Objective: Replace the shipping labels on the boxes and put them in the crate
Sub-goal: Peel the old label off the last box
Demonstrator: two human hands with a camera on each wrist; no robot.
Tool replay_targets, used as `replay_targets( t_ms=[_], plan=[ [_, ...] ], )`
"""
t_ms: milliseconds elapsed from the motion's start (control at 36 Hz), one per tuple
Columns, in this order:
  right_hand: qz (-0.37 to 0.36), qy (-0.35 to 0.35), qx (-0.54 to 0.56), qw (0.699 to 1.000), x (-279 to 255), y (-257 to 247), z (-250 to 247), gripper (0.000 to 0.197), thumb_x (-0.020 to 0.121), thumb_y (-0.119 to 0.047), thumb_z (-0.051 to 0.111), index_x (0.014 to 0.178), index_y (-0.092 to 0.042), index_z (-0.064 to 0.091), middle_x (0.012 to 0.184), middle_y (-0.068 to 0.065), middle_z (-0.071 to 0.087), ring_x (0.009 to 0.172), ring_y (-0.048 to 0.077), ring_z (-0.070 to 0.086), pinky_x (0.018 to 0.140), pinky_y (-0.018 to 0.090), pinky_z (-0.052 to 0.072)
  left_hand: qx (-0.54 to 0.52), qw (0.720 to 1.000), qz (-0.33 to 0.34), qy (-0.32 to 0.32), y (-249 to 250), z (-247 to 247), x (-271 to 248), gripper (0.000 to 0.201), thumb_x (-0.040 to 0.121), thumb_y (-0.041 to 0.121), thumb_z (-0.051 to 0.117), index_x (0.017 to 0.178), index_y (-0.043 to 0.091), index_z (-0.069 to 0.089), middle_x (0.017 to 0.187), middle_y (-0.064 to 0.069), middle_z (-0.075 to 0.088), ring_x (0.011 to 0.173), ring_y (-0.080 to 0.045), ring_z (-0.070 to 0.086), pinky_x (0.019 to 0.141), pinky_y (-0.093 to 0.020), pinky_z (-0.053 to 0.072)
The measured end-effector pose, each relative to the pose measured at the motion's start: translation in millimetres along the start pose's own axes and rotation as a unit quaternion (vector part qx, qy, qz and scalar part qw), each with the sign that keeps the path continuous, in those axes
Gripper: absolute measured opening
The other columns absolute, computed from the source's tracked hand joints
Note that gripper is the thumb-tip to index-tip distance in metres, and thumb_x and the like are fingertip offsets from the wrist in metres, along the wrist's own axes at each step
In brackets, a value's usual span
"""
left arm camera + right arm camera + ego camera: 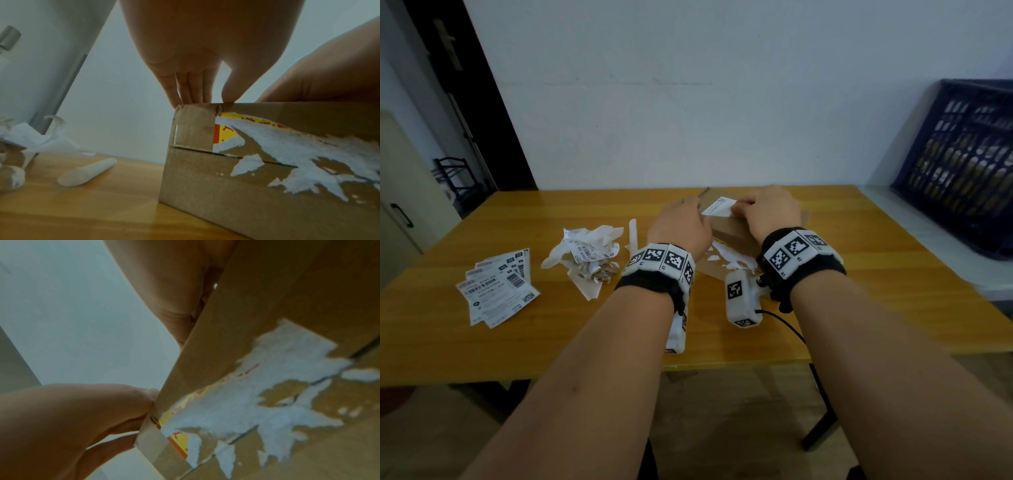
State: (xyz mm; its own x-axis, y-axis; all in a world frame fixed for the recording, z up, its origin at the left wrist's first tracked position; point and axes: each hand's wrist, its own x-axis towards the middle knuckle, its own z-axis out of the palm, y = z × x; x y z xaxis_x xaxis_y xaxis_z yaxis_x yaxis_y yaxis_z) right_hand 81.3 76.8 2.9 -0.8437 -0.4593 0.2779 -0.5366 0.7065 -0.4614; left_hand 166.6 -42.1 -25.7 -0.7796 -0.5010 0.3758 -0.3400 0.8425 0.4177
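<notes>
A brown cardboard box (732, 233) lies on the wooden table (517, 342), with torn white label remains (287, 149) on its near side. A fresh white label (717, 207) lies on the box top between my hands. My left hand (681, 222) has straight fingers (193, 91) whose tips press on the box's top left edge (197, 105). My right hand (767, 209) lies flat over the top right of the box (287, 296), touching the label's right end. The dark blue crate (962, 154) stands at the far right, holding brown boxes.
A fanned stack of unused labels (496, 284) lies at the table's left. A crumpled heap of torn labels (585, 253) and a rolled white backing strip (88, 172) lie beside the box. A dark doorway (465, 102) is behind on the left.
</notes>
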Motion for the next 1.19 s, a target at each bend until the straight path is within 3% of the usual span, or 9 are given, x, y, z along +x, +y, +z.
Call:
replay_targets(
  t_ms=[528, 722, 917, 972, 1083, 1194],
  plan=[
    [0.051, 0.032, 0.035, 0.998, 4, -1, 4, 0.02, 0.094, -0.033, 0.058, 0.099, -0.028, 0.077, 0.102, 0.001, 0.073, 0.087, 0.02, 0.064, 0.067, 0.024, 0.041, -0.006, 1.0, -0.004, -0.004, -1, -2, 1, 0.035, 0.095, 0.036, 0.048, 0.123, 0.017, 0.056, 0.119, -0.003, 0.061, 0.107, -0.022, 0.057, 0.087, -0.035, 0.05],
    [0.061, 0.043, 0.043, 0.996, 5, 1, 5, 0.02, 0.094, -0.032, 0.058, 0.097, -0.024, 0.077, 0.099, 0.001, 0.073, 0.076, 0.015, 0.054, 0.065, 0.024, 0.041, 0.0, 1.0, -0.006, -0.011, 1, -3, 0, 0.032, 0.095, 0.035, 0.047, 0.121, 0.018, 0.056, 0.117, -0.001, 0.061, 0.105, -0.021, 0.057, 0.084, -0.036, 0.05],
    [0.068, 0.055, 0.037, 0.996, 4, 0, 7, 0.023, 0.095, -0.031, 0.055, 0.098, -0.024, 0.077, 0.097, 0.0, 0.073, 0.079, 0.018, 0.062, 0.064, 0.024, 0.044, 0.003, 1.0, -0.004, -0.013, 1, -2, -1, 0.035, 0.096, 0.035, 0.047, 0.125, 0.017, 0.054, 0.12, -0.002, 0.06, 0.108, -0.021, 0.057, 0.087, -0.037, 0.05],
    [0.075, 0.064, 0.043, 0.994, 5, 1, 8, 0.024, 0.095, -0.03, 0.055, 0.096, -0.021, 0.077, 0.094, 0.002, 0.073, 0.081, 0.021, 0.065, 0.061, 0.024, 0.044, 0.008, 1.0, -0.002, -0.014, 1, -2, -1, 0.035, 0.096, 0.035, 0.047, 0.126, 0.017, 0.054, 0.12, -0.003, 0.06, 0.108, -0.021, 0.057, 0.087, -0.037, 0.051],
    [0.115, 0.084, 0.122, 0.982, 9, 8, 6, 0.025, 0.094, -0.021, 0.056, 0.088, -0.005, 0.074, 0.089, 0.01, 0.072, 0.071, 0.026, 0.062, 0.047, 0.022, 0.037, 0.011, 1.0, 0.003, -0.014, 1, -4, -2, 0.035, 0.096, 0.035, 0.047, 0.124, 0.016, 0.056, 0.118, -0.003, 0.061, 0.104, -0.021, 0.058, 0.086, -0.036, 0.051],
    [0.112, 0.083, 0.146, 0.979, 8, 8, 6, 0.024, 0.091, -0.018, 0.055, 0.091, 0.0, 0.072, 0.092, 0.014, 0.072, 0.078, 0.031, 0.065, 0.055, 0.028, 0.049, 0.026, 1.0, 0.004, -0.014, 3, -3, -3, 0.027, 0.096, 0.033, 0.046, 0.108, 0.015, 0.063, 0.106, -0.004, 0.062, 0.092, -0.021, 0.059, 0.075, -0.034, 0.05]
  ],
)
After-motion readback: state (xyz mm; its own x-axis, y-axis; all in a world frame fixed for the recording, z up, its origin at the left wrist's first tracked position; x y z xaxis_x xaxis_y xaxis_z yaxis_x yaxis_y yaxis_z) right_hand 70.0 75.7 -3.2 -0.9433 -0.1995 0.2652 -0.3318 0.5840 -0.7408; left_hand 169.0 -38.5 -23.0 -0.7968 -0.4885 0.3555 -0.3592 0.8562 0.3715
